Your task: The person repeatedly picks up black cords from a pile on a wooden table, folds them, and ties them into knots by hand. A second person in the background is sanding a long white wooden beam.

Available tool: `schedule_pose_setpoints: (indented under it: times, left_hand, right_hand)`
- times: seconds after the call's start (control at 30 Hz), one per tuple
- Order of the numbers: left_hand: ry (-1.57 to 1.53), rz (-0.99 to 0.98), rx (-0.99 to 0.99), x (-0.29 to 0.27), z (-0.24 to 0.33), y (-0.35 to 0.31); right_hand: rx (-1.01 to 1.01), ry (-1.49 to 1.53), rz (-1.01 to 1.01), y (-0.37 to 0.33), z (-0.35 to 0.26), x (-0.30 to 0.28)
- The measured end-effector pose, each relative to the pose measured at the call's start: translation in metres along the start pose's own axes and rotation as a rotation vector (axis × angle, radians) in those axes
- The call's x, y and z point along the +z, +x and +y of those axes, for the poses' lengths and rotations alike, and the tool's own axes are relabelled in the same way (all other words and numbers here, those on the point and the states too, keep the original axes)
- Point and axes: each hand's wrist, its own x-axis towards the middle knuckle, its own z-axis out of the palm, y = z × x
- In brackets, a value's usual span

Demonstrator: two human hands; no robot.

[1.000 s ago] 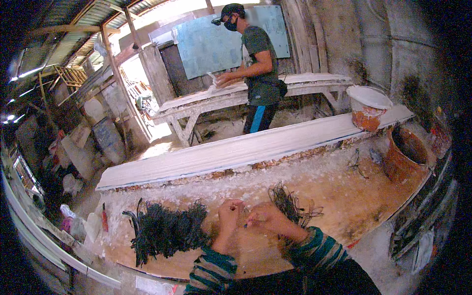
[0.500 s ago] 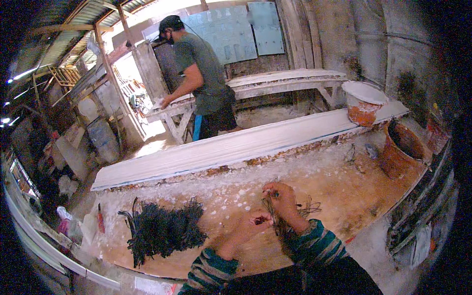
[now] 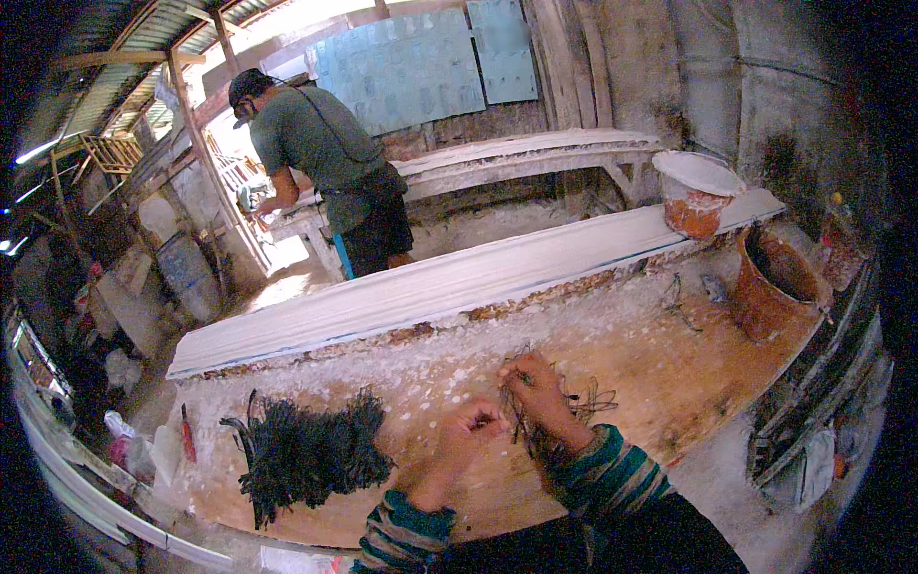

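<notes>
At the left, the red tool [image 3: 187, 432] lay by the edge of the surface [image 3: 708, 383], probably put there to stay out from under your arms. The dark strand bundle [image 3: 311, 448] lay next to it, massed in one thick heap, likely to keep it together and within reach. Your left grip [image 3: 462, 445] hung close beside the right one, fingers curled, perhaps to let both work together. Your right grip [image 3: 540, 392] was closed, apparently on thin dark strands [image 3: 579, 406], whose loops lay under and to the right of it. The orange bucket [image 3: 776, 285] stood farther right, presumably to leave your elbows room.

As for what was hidden, the bundle covered its own underside; whether your left fingers held anything, you could not tell. Your right knuckles hid the exact pinch, and shadow obscured the bucket's inside.
</notes>
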Motion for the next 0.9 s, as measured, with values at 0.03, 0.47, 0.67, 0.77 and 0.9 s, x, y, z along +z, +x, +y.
schedule_pose_setpoints:
  times: [0.03,0.47,0.67,0.77,0.9]
  left_hand:
    - [-0.022,0.086,-0.064,-0.001,0.007,0.002]
    - [-0.564,0.620,-0.238,-0.055,-0.028,0.019]
    - [-0.654,0.549,-0.311,-0.068,-0.035,0.015]
    - [-0.649,0.550,-0.318,-0.070,-0.038,0.011]
    - [-0.597,0.502,-0.274,-0.069,-0.028,0.013]
  right_hand:
    - [-0.019,-0.020,0.044,0.000,0.007,0.000]
    - [-0.466,-0.299,-0.381,-0.021,-0.015,0.015]
    - [-0.445,-0.203,-0.458,-0.027,-0.047,0.010]
    - [-0.477,-0.141,-0.457,-0.029,-0.060,0.008]
    - [-0.498,-0.010,-0.422,-0.030,-0.051,0.009]
